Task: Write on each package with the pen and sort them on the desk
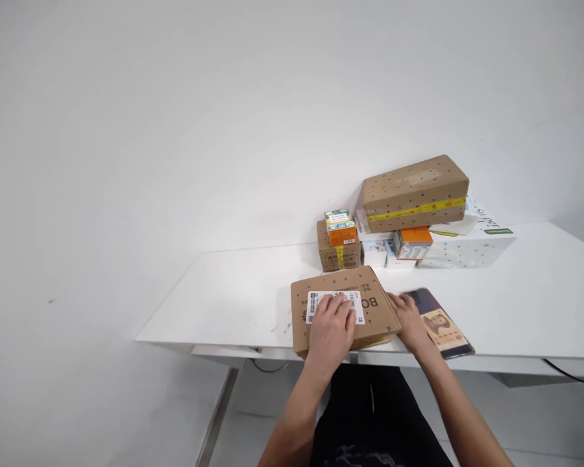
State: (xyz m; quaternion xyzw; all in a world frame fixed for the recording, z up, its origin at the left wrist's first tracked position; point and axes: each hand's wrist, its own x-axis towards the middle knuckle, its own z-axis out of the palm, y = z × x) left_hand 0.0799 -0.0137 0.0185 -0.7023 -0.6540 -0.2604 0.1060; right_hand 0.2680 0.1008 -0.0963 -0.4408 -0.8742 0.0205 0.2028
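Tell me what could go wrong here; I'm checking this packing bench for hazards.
The flat box under the left hand overhangs the table edge, so a push toward the person might tip it off. The phone beside the right hand also lies near the edge. The big box sits tilted on smaller boxes and could slide.

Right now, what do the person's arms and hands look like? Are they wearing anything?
Both arms are bare from the bottom of the picture up to the fingers: no sleeves show. The left hand and the right hand wear no gloves, and no watch, ring or bracelet can be seen. Below the arms, dark clothing with a faint pattern covers the lap.
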